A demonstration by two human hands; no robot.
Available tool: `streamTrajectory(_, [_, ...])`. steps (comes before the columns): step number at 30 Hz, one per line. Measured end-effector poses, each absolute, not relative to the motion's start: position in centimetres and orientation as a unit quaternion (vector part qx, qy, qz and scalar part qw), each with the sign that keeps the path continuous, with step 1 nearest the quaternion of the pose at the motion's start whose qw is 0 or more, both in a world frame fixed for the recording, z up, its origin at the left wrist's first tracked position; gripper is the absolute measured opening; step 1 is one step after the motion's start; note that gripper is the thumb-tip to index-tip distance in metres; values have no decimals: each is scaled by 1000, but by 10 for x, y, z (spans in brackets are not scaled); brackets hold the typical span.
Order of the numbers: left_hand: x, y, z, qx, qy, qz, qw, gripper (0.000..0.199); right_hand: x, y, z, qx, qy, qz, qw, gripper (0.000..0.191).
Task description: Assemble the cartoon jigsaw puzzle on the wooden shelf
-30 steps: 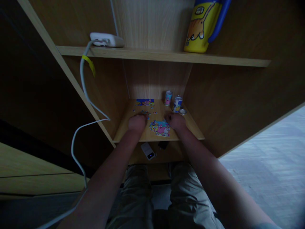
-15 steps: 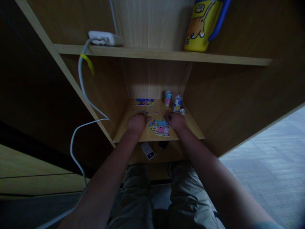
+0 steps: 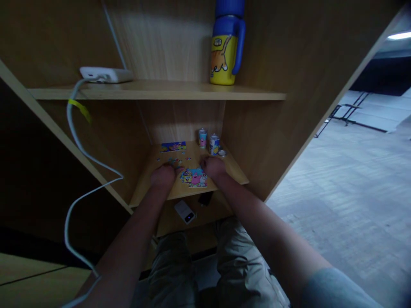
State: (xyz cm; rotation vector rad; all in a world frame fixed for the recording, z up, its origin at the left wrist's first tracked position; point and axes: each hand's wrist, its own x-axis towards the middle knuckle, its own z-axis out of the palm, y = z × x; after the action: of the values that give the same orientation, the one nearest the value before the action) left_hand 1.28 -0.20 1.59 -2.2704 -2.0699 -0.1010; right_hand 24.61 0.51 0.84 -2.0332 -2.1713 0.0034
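white cable (image 3: 69, 115): hangs in loops at the left, a yellow tag (image 3: 82, 110) wrapped round it, its upper end plugged into a white box-shaped device (image 3: 109, 75) on the upper shelf (image 3: 160, 91).
left hand (image 3: 163, 175): rests low over the middle shelf (image 3: 233, 175), just left of the jigsaw, fingers curled, thumb pointing right; whether it pinches a piece cannot be told.
picture card (image 3: 173, 146): lies flat toward the back of the middle shelf, colourful cartoon print up.
loose jigsaw pieces (image 3: 175, 161): scattered between the card and the left hand.
white handheld device (image 3: 185, 211): lies on the lower shelf (image 3: 205, 216), a small light in its dark window.
partly joined jigsaw (image 3: 194, 177): lies flat between the two hands, near the shelf's front edge, a pink cartoon figure in its middle.
pink-and-blue can (image 3: 202, 139): stands upright near the back.
right hand (image 3: 213, 166): at the jigsaw's upper right corner, fingers bent inward; a grasp cannot be made out.
blue-and-white can (image 3: 214, 144): upright behind the right hand, a round silvery lid (image 3: 222, 152) beside it.
blue-and-yellow tumbler (image 3: 224, 55): upright on the upper shelf, handle to the right.
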Motion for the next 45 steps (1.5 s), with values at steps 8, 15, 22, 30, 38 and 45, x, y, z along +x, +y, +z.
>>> streamTrajectory(8, [11,-11,18,-734,-674,-85,25,65,246,5,8,-680,-730,-2,66,56])
streamTrajectory(15, [6,-8,14,-737,-670,-91,1,65,249,12,-2,-684,-726,-7,73,57])
streamTrajectory(22, [-1,-4,5,-720,-664,-201,-9,56,250,10,-3,-678,-731,-13,78,57])
streamTrajectory(30, [-29,12,2,-568,-732,-366,-89,45,249,6,1,-687,-722,-1,81,55])
streamTrajectory(38, [-26,4,0,-622,-720,-301,-65,39,248,3,2,-685,-724,-3,80,58])
streamTrajectory(45, [-11,-5,1,-652,-730,-206,-17,43,248,6,0,-682,-727,-2,80,56])
